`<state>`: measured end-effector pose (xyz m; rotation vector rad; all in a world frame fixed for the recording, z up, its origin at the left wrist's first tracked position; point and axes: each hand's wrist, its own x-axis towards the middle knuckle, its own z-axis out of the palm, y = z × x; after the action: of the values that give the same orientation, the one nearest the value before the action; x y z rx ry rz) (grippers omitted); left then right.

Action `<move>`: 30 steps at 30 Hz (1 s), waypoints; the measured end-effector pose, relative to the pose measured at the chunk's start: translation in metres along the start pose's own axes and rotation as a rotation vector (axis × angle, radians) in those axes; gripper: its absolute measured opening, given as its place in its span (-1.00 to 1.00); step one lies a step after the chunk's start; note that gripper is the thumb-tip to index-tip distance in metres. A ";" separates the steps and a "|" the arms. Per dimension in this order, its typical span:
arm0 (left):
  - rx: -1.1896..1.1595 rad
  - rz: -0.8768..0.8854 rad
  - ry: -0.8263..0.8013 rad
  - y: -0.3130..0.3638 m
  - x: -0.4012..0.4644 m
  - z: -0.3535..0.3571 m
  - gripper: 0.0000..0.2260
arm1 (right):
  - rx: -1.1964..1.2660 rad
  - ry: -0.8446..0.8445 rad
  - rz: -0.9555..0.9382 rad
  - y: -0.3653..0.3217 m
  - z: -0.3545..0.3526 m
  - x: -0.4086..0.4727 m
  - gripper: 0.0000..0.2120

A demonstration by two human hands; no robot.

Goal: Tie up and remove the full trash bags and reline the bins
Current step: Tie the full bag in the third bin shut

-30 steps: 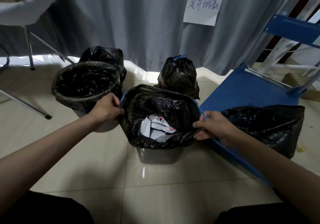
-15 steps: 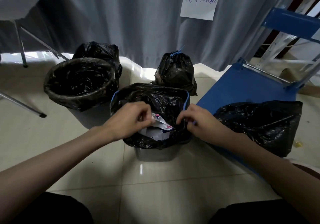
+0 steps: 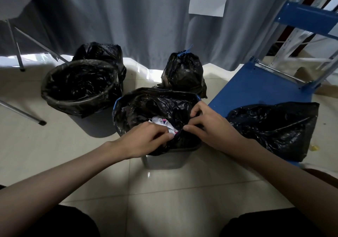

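In the middle of the frame, a shiny black plastic trash bag [image 3: 146, 106] full of crumpled white paper [image 3: 164, 124] sits in a grey bin [image 3: 164, 160]. The left hand [image 3: 146, 139] and right hand [image 3: 210, 127] each pinch its near rim. There are two bins and five black bags, one tied with blue string [image 3: 184, 53].

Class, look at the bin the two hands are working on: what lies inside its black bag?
Inside the black bag crumpled white paper with coloured print shows. The left hand, right hand and gathered plastic cover whatever lies deeper.

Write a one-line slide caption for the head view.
Both hands, left hand and right hand, gather the black liner over crumpled paper in the front bin.
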<state>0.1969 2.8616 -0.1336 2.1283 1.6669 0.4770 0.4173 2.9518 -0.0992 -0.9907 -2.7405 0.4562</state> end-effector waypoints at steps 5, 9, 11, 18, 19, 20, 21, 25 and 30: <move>0.204 0.005 0.068 0.008 -0.002 0.010 -0.64 | 0.078 -0.015 0.041 0.004 0.005 0.004 -0.76; 0.228 -0.005 0.108 0.013 -0.001 0.017 -0.78 | 0.129 -0.072 0.032 0.000 0.002 0.006 -0.87; 0.232 -0.008 0.129 0.015 0.000 0.015 -0.84 | 0.096 -0.117 0.017 -0.002 0.002 0.006 -0.97; 0.381 -0.047 0.194 0.015 -0.006 0.014 -0.80 | -0.069 -0.117 0.091 0.001 -0.009 0.012 -0.90; 0.407 -0.064 0.190 0.014 -0.009 0.013 -0.78 | -0.104 -0.128 0.126 0.005 -0.010 0.014 -0.87; 0.423 -0.086 0.182 0.012 -0.010 0.012 -0.75 | -0.136 -0.141 0.158 0.009 -0.011 0.015 -0.85; 0.429 -0.103 0.179 0.010 -0.012 0.010 -0.72 | -0.160 -0.158 0.183 0.012 -0.013 0.016 -0.85; 0.424 -0.100 0.201 0.002 -0.020 -0.002 -0.56 | -0.132 -0.183 0.135 0.008 -0.017 0.014 -0.90; 0.354 -0.090 0.165 0.005 -0.027 -0.015 -0.63 | -0.117 -0.215 -0.035 -0.013 -0.005 0.014 -0.90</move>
<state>0.1871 2.8356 -0.1189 2.2950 2.0608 0.3602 0.4005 2.9528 -0.0895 -0.9707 -3.0025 0.4236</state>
